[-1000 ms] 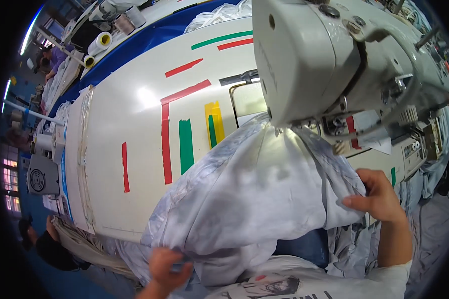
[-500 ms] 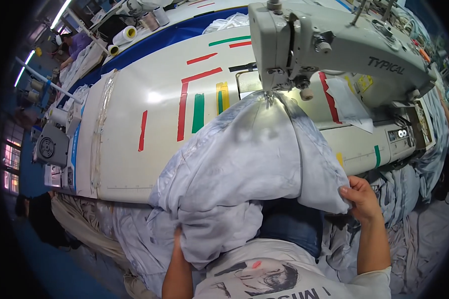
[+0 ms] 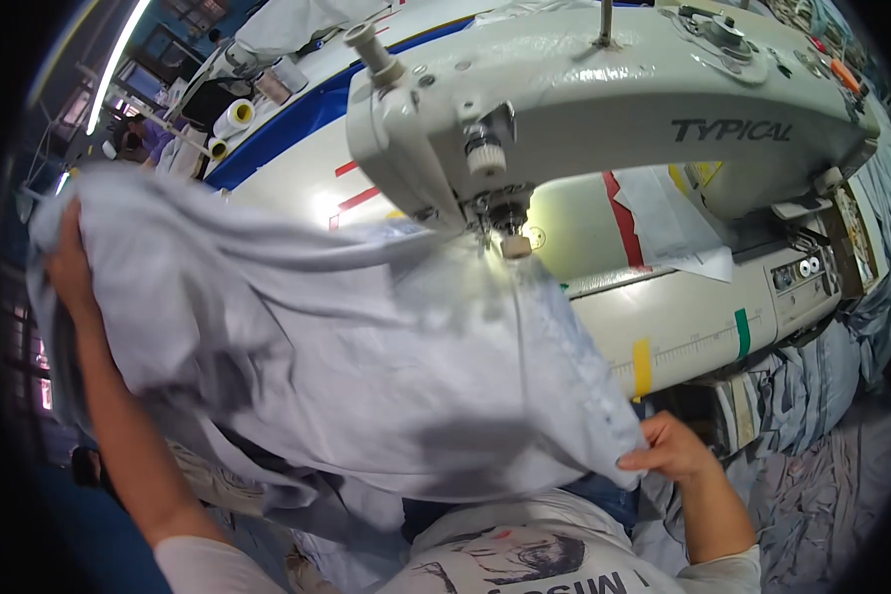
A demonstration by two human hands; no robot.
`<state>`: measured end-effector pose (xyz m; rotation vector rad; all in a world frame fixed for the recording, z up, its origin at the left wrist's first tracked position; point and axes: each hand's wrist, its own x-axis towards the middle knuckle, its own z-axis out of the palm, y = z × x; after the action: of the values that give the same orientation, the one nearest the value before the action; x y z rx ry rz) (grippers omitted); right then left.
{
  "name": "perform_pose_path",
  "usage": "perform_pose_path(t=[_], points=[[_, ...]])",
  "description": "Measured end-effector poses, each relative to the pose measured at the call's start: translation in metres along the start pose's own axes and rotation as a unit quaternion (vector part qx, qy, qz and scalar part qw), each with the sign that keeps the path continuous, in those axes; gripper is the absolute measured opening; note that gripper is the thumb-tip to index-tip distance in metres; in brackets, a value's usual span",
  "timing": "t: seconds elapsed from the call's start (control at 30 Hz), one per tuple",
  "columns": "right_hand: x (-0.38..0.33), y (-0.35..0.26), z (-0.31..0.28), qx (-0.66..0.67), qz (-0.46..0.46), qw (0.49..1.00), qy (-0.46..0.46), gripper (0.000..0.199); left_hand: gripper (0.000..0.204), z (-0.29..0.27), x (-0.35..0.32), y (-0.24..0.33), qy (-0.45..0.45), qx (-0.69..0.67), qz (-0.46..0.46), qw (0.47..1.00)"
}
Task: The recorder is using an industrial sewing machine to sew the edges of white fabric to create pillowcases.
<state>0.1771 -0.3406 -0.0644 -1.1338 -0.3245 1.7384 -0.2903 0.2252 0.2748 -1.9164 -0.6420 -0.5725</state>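
Note:
A pale grey garment (image 3: 366,386) stretches across the sewing machine table, with its far edge under the needle area of a white sewing machine (image 3: 505,233). My left hand (image 3: 67,259) is raised at the far left and holds up a bunched part of the cloth, which hides some of its fingers. At the lower right my right hand (image 3: 671,447) pinches the garment's edge between thumb and fingers. Between both hands the cloth spreads in loose folds over my lap, and the machine's lamp lights it near the needle.
Right of the needle, a white paper sheet (image 3: 678,223) lies on the table beside red tape (image 3: 626,223). Yellow tape (image 3: 643,366) and green tape (image 3: 742,334) mark the front edge. Thread cones (image 3: 236,117) stand at the back left. Piled garments (image 3: 812,381) hang at the right.
My left hand has swung from my lap up to the far left, lifting the cloth with it. My right hand has shifted slightly left and nearer, still pinching the edge. The view has tilted.

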Motion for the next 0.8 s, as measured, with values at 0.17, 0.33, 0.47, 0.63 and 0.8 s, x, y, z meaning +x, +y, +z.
perform_pose_path(t=[0.17,0.33,0.47,0.63,0.8], points=[[0.02,0.027,0.025,0.014,0.066,0.994,-0.091,0.021,0.033,0.06,0.205,0.053,0.007,-0.193,-0.128,0.973],[0.036,0.046,0.044,-0.025,0.07,0.99,-0.117,0.021,0.057,0.115,0.134,0.172,-0.099,-0.287,-0.243,0.921],[0.04,0.054,0.054,-0.041,0.058,0.99,-0.123,0.021,0.068,0.104,0.024,0.273,-0.284,-0.223,-0.36,0.86],[0.035,0.058,0.072,-0.058,0.079,0.988,-0.123,0.019,0.076,-0.035,-0.085,0.389,-0.25,-0.424,-0.251,0.833],[0.028,0.064,0.095,-0.057,0.047,0.986,-0.146,0.018,0.035,-0.001,-0.145,0.36,-0.277,-0.389,-0.225,0.849]])
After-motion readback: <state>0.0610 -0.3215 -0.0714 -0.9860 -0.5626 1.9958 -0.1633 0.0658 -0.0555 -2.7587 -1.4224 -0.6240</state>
